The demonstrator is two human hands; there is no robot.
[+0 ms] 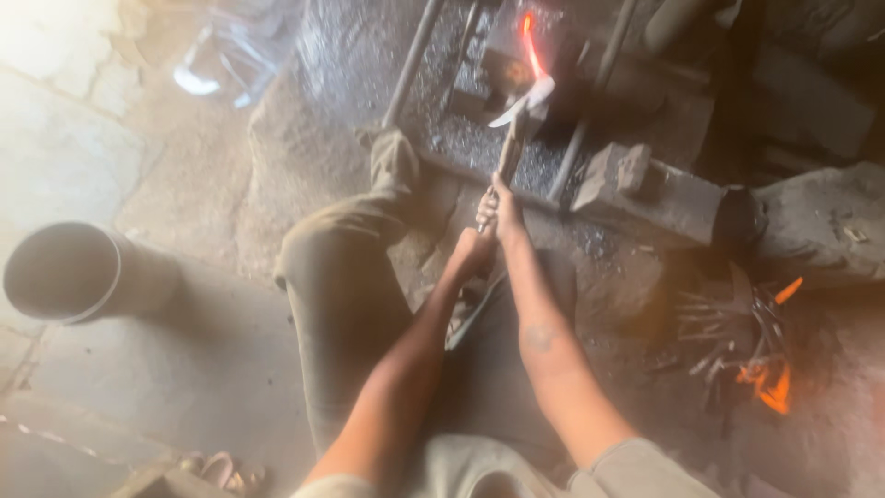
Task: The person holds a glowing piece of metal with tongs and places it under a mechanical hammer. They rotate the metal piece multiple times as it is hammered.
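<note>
Fingers [498, 207] of both hands closed round hammer handle [509, 157], glowing metal [529, 41] beyond

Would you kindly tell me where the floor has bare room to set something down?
Bare floor lies between the round metal pot and the bent leg. It is crowded by the anvil block, the glowing rod and the fire.

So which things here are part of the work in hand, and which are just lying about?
In use: hammer, held by left hand and right hand; glowing metal; anvil.
Lying about: bucket; fire; stone block; sandals.
</note>
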